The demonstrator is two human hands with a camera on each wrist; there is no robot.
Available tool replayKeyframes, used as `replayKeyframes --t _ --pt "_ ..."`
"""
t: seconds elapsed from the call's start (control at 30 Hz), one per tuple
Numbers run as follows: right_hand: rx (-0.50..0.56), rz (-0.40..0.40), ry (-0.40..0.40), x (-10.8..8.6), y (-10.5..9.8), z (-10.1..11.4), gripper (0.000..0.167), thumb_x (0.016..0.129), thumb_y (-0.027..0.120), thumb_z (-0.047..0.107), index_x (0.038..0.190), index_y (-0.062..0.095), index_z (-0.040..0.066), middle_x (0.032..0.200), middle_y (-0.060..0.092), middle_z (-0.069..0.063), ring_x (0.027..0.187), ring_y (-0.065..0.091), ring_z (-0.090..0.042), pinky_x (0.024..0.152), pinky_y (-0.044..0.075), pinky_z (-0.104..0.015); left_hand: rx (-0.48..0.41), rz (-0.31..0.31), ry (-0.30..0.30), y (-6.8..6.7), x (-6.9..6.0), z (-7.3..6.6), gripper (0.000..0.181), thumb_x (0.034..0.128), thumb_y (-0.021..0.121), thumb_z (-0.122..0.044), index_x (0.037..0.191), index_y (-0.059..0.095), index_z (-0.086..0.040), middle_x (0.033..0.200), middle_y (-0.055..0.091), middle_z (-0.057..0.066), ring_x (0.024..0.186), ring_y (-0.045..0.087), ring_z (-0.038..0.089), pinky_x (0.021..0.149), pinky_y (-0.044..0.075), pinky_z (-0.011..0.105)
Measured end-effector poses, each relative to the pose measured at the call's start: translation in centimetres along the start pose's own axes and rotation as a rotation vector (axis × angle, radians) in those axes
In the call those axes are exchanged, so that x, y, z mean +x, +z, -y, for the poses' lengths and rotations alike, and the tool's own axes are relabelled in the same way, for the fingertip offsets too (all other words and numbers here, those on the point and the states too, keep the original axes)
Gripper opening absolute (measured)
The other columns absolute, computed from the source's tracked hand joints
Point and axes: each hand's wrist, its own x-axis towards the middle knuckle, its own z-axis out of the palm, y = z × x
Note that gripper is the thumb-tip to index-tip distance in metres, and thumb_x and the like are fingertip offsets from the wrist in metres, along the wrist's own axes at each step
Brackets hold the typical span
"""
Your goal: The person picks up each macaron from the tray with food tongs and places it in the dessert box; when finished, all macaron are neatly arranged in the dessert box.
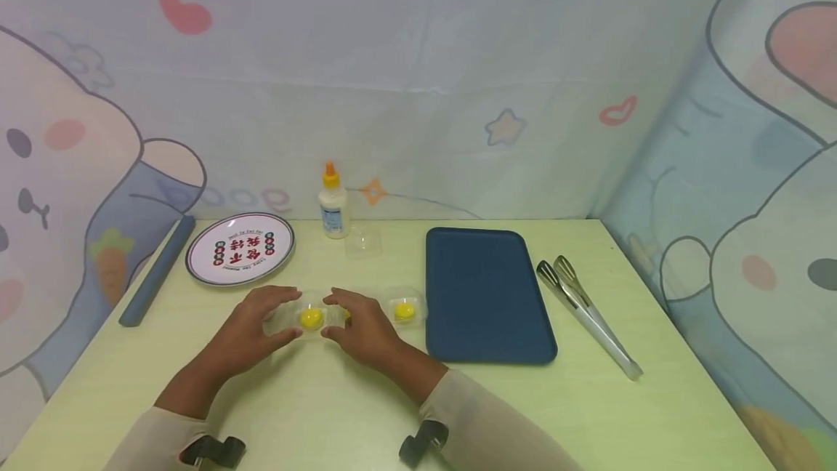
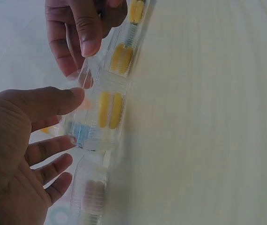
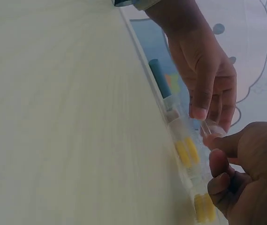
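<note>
A clear plastic box with a yellow macaron (image 1: 312, 318) inside stands between my hands. My left hand (image 1: 251, 333) holds its left side, thumb in front and fingers behind. From the right, my right hand (image 1: 366, 329) grips the box's clear lid (image 2: 89, 75) between thumb and fingers. In the left wrist view the lid is tilted above the macaron. Another clear box with a pinkish macaron (image 2: 94, 196) sits to the left, mostly hidden by my left hand in the head view. To the right are more boxed yellow macarons (image 1: 405, 310), one partly behind my right hand.
A dark blue tray (image 1: 490, 296) lies right of the boxes, with metal tongs (image 1: 591, 318) beyond it. Behind stand a glue bottle (image 1: 334, 209) and a clear plastic piece (image 1: 363, 243). A printed plate (image 1: 240, 248) and a blue-grey rod (image 1: 157, 271) lie at the left.
</note>
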Motion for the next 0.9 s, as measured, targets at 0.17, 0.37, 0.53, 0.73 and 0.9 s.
replayKeyframes --t 0.17,0.37,0.53,0.73,0.9 --pt "-0.052 0.007 -0.004 -0.01 0.41 -0.19 0.049 0.099 0.083 0.017 0.146 0.069 0.013 0.162 0.061 -0.008 0.144 0.065 -0.026 0.120 0.054 -0.041 -0.012 0.031 -0.012 0.09 0.08 0.06 0.057 0.0886 0.091 -0.013 0.140 0.069 -0.003 0.146 0.067 0.022 0.139 0.058 0.048 0.113 0.049 0.071" --pt "-0.095 0.013 -0.067 -0.02 0.59 -0.42 0.048 0.101 0.080 0.017 0.146 0.069 0.010 0.160 0.062 -0.013 0.147 0.062 -0.029 0.122 0.052 -0.043 0.001 0.050 -0.022 0.05 0.03 0.22 0.057 0.0904 0.090 -0.012 0.142 0.067 -0.002 0.147 0.066 0.024 0.140 0.058 0.050 0.113 0.048 0.072" --pt "-0.136 0.040 -0.077 -0.11 0.54 -0.49 0.051 0.102 0.079 0.023 0.151 0.066 0.012 0.164 0.058 -0.011 0.140 0.067 -0.026 0.122 0.052 -0.041 -0.002 0.067 -0.018 -0.09 -0.02 0.60 0.058 0.0927 0.087 -0.012 0.145 0.065 -0.001 0.150 0.064 0.025 0.141 0.057 0.052 0.114 0.048 0.072" --pt "-0.198 0.092 -0.084 -0.21 0.50 -0.52 0.055 0.104 0.076 0.028 0.156 0.062 0.014 0.168 0.054 -0.009 0.146 0.063 -0.028 0.123 0.051 -0.044 -0.001 0.064 -0.024 -0.23 -0.11 0.41 0.056 0.0915 0.088 -0.012 0.142 0.067 0.001 0.148 0.066 0.025 0.138 0.058 0.051 0.113 0.048 0.072" --pt "-0.222 0.136 -0.065 -0.30 0.50 -0.29 0.058 0.105 0.074 0.031 0.158 0.059 0.013 0.171 0.049 -0.008 0.155 0.054 -0.029 0.127 0.047 -0.045 0.027 0.073 -0.064 -0.03 -0.18 0.13 0.055 0.0902 0.088 -0.010 0.140 0.069 0.001 0.149 0.067 0.023 0.137 0.055 0.048 0.110 0.044 0.076"
